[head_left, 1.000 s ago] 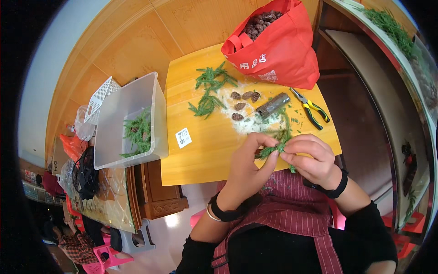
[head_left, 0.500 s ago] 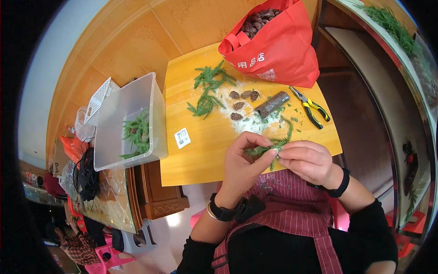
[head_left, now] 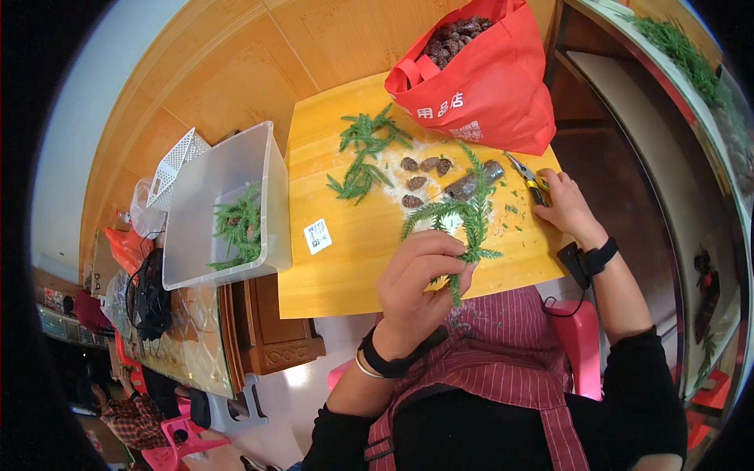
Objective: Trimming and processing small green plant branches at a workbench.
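Observation:
In the head view my left hand [head_left: 424, 276] pinches a green artificial pine sprig [head_left: 476, 224] near its base, above the front of the yellow table [head_left: 314, 282]. Its needled branches fan out away from me. At the table's right side, my right hand [head_left: 572, 210] is closed round the handles of yellow-and-black pliers [head_left: 534, 188], whose jaws point away from me. Between the hands and the far edge lie several brown pine cones [head_left: 416, 183] and a dark wrapped roll [head_left: 463, 187], among white powder and green clippings. More pine sprigs [head_left: 363, 145] lie beyond, to the left.
A red bag [head_left: 487, 86] full of pine cones stands at the table's far right. Left of the table, a clear plastic bin [head_left: 271, 196] holds greenery. A white label [head_left: 316, 235] lies near the left edge. On the right is a shelf [head_left: 620, 102].
My right hand has let go of the pine sprig and moved right to grip the pliers. The sprig, still in my left hand, now stands with its branches spread.

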`<state>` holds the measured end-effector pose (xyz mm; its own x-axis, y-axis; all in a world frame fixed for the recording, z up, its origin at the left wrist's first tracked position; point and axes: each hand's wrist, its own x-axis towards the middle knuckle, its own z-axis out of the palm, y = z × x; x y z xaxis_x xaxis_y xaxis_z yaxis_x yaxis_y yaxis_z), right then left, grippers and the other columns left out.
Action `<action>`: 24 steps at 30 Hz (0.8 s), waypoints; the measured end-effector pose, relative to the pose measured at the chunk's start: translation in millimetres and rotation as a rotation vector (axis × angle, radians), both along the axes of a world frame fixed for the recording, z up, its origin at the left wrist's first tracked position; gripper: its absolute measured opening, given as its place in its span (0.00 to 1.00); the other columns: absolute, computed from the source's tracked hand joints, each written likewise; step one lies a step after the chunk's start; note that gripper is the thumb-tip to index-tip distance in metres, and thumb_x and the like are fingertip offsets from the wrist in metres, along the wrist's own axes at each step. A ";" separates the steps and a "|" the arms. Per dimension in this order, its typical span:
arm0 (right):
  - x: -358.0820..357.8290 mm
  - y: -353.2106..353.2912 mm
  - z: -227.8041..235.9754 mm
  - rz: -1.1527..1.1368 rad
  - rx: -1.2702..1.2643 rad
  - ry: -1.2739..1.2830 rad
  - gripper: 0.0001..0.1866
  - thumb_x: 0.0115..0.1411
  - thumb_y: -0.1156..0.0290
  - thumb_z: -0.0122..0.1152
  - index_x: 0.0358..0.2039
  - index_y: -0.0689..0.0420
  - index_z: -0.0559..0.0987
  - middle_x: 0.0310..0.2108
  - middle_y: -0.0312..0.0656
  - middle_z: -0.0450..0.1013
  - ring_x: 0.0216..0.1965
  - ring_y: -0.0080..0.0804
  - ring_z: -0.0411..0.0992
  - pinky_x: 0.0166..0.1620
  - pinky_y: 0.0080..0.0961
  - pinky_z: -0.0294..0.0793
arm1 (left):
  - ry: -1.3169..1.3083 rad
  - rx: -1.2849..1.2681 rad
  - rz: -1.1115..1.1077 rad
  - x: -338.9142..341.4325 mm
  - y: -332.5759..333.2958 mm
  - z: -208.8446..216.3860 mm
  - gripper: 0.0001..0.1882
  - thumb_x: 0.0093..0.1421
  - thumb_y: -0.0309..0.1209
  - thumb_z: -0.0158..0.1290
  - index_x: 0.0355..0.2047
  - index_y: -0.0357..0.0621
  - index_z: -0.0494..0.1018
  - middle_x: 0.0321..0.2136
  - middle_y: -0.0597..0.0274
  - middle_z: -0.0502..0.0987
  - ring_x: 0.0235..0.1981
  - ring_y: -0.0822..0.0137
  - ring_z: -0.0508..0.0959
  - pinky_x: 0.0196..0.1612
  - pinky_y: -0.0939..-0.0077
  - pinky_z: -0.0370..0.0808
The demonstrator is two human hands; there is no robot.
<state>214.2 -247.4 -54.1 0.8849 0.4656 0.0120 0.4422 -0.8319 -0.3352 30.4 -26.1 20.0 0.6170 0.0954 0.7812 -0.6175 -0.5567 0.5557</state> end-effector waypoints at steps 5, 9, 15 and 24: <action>-3.7 -20.5 2.1 -0.074 0.353 0.160 0.17 0.48 0.70 0.54 0.39 0.60 0.69 0.29 0.42 0.67 0.32 0.32 0.66 0.35 0.23 0.65 | -0.059 0.025 0.020 1.2 5.6 2.5 0.15 0.38 0.14 0.60 0.24 0.41 0.67 0.28 0.57 0.74 0.32 0.61 0.75 0.35 0.72 0.73; -66.2 -18.0 63.0 -0.102 0.879 0.746 0.09 0.47 0.72 0.52 0.28 0.63 0.74 0.20 0.32 0.68 0.21 0.14 0.61 0.25 0.13 0.59 | -0.080 0.052 0.080 -1.2 12.0 3.9 0.15 0.37 0.14 0.60 0.23 0.41 0.68 0.28 0.57 0.74 0.32 0.61 0.75 0.35 0.72 0.74; -124.0 -19.9 96.6 0.271 0.783 1.027 0.09 0.47 0.75 0.56 0.29 0.67 0.77 0.24 0.41 0.73 0.40 0.31 0.71 0.42 0.23 0.67 | -0.118 0.065 0.066 2.5 9.5 6.4 0.15 0.37 0.15 0.60 0.23 0.41 0.68 0.28 0.57 0.74 0.32 0.61 0.75 0.34 0.72 0.74; -126.4 -17.1 97.2 0.464 0.716 0.994 0.15 0.50 0.73 0.57 0.39 0.66 0.74 0.42 0.44 0.70 0.43 0.27 0.65 0.47 0.21 0.60 | -0.148 0.142 0.057 -1.6 7.1 8.6 0.13 0.37 0.14 0.61 0.21 0.39 0.69 0.27 0.57 0.73 0.33 0.58 0.76 0.33 0.71 0.75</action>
